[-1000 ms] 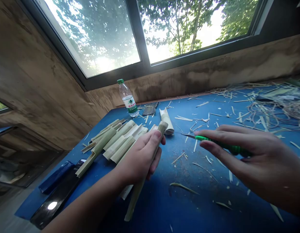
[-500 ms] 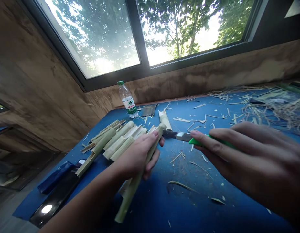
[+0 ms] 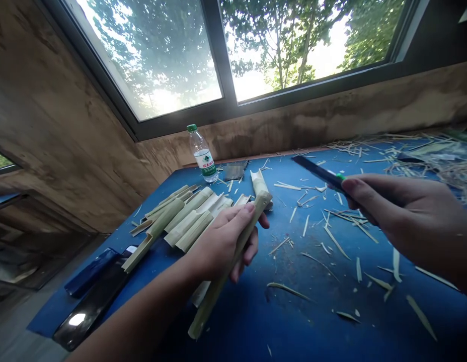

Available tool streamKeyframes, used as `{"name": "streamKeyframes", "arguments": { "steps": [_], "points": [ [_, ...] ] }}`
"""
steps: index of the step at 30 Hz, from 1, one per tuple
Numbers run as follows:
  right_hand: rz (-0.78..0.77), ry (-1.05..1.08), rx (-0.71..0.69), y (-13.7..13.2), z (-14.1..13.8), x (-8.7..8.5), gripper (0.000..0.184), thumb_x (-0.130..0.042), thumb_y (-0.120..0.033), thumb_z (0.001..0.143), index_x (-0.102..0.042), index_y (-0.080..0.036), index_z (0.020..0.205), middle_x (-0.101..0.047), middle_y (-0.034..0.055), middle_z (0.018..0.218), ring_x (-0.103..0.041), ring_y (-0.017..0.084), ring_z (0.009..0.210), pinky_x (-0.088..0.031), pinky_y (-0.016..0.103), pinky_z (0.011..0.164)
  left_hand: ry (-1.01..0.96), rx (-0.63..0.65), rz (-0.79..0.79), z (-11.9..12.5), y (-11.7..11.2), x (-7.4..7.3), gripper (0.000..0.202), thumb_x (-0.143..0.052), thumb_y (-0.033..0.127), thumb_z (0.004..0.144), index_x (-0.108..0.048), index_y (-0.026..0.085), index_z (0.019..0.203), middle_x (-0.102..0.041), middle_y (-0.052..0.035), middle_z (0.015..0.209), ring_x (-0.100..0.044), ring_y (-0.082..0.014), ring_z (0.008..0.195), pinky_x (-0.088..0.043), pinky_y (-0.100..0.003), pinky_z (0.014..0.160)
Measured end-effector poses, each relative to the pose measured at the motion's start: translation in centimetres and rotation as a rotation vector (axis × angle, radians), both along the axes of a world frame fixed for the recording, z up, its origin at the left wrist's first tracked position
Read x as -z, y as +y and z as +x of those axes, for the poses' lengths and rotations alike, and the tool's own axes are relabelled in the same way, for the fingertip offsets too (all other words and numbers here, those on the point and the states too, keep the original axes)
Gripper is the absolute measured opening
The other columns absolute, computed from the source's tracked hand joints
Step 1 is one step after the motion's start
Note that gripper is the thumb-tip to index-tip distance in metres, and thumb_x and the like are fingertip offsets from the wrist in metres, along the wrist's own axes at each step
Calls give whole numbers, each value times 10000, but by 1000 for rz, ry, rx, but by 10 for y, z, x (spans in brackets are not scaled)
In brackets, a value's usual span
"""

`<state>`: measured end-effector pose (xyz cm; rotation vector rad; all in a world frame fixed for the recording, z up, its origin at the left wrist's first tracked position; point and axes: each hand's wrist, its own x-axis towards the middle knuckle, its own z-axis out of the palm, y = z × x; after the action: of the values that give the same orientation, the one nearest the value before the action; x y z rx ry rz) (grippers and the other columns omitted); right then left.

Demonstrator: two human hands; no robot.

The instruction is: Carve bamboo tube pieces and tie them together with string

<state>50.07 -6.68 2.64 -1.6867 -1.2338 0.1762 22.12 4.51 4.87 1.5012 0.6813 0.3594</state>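
Note:
My left hand [image 3: 231,236] is wrapped round a pale green bamboo piece [image 3: 211,306], which slants from the lower middle up to a knobby end above the thumb. In my right hand [image 3: 399,216] is a utility knife [image 3: 316,171], its dark blade pointing up and left, apart from the bamboo. A bit of green shows on the knife by the thumb; my fingers hide most of the handle. Several split bamboo pieces [image 3: 191,229] lie left of my left hand. Just beyond the held piece, another bamboo piece [image 3: 258,182] rests on the table.
A water bottle [image 3: 205,160] with a green cap stands near the wall. Bamboo shavings [image 3: 335,241] are scattered over the blue table [image 3: 294,332]. A glossy black object [image 3: 86,306] and a dark blue case [image 3: 92,271] lie at the left edge. Tangled strips [image 3: 430,171] are at the far right.
The knife has moved away from the bamboo's upper end, up and to the right, and its blade now points up. My left hand still grips the bamboo piece.

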Motion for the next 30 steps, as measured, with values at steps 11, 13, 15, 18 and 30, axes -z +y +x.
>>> {"name": "streamKeyframes", "arguments": {
  "steps": [11, 13, 15, 18, 30],
  "points": [
    [-161, 71, -84, -5, -22, 0, 571, -677, -772, 970, -797, -214, 989, -724, 60, 780, -598, 215, 669, -368, 320, 516, 97, 43, 29, 6, -17, 3, 646, -347, 779, 1071, -433, 247, 714, -355, 71, 440, -327, -98, 359, -347, -210, 384],
    [-168, 61, -95, -6, -23, 0, 574, -686, -774, 963, -804, -213, 992, -718, 56, 769, -584, 206, 650, -381, 319, 519, 115, 64, 43, 7, -21, 2, 629, -397, 755, 1076, -431, 246, 708, -361, 72, 440, -316, -93, 363, -313, -213, 390],
    [-157, 54, -92, -6, -21, 1, 595, -692, -791, 947, -816, -213, 1008, -725, 59, 758, -582, 205, 627, -392, 316, 507, 96, 48, 67, 8, -24, 3, 546, -438, 658, 1101, -458, 241, 749, -397, 73, 464, -336, -91, 375, -303, -213, 402],
    [-131, 66, -80, -7, -18, 3, 569, -711, -774, 942, -826, -225, 1038, -745, 61, 775, -600, 212, 622, -421, 311, 499, 67, 7, 98, 9, -28, 7, 376, -478, 492, 1107, -490, 238, 831, -459, 69, 538, -384, -94, 412, -312, -214, 415],
    [-146, 63, -213, -8, -34, 4, 416, -735, -669, 982, -788, -258, 959, -672, 12, 712, -548, 187, 609, -410, 297, 520, 97, 49, 30, 10, -30, 15, 245, -486, 349, 1017, -554, 231, 813, -470, 30, 588, -363, -129, 458, -249, -259, 419]
  ]
}}
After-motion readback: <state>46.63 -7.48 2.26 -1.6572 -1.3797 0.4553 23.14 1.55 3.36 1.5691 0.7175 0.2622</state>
